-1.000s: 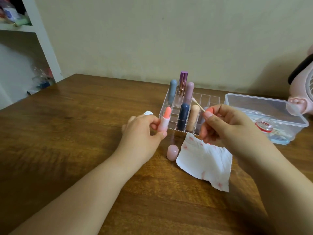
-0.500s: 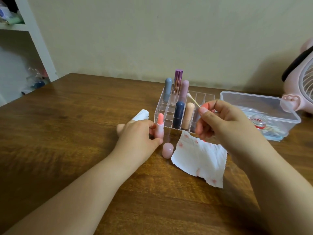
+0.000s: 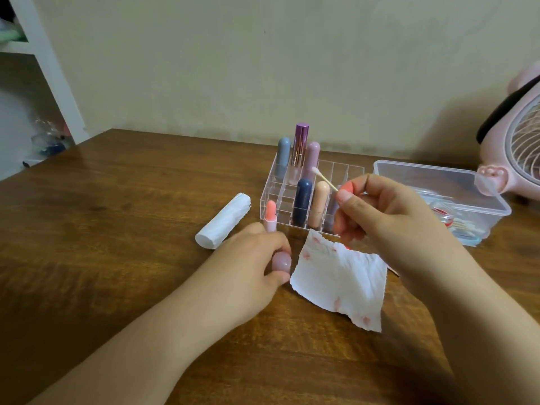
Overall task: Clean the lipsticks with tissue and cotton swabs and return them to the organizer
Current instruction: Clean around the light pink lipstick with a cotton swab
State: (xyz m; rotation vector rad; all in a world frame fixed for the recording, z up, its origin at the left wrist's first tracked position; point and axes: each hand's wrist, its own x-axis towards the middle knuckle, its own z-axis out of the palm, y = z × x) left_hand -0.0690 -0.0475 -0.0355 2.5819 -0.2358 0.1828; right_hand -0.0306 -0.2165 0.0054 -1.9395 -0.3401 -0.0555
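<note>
1. Head view, centre of the frame: a clear organizer (image 3: 339, 173) stands on the wooden table (image 3: 131, 200). It holds a grey-blue lipstick (image 3: 283, 157), a purple-capped tube (image 3: 300, 147) and a mauve lipstick (image 3: 312, 159) in its far row, and a navy lipstick (image 3: 302, 204) and a beige lipstick (image 3: 320, 206) in its near row
2. Just left of the organizer's near corner an open lipstick (image 3: 270, 218) stands upright on the table, its coral tip bare
3. Lower centre: the left hand (image 3: 248, 267) lies low over the table, fingers curled round a rounded pink cap (image 3: 282, 261), just below the open lipstick
4. Centre right: the right hand (image 3: 380, 217) is raised in front of the organizer, thumb and forefinger pinching a cotton swab (image 3: 323, 178) whose white tip points up and left
5. Below the right hand a tissue (image 3: 342, 283) with pink smears lies flat on the table, beside the cap
6. Left of the organizer lies a white tissue roll (image 3: 223, 220)
7. Right of the frame: a clear plastic box (image 3: 423, 178), its contents blurred, and at the edge a pink fan (image 3: 517, 147)
</note>
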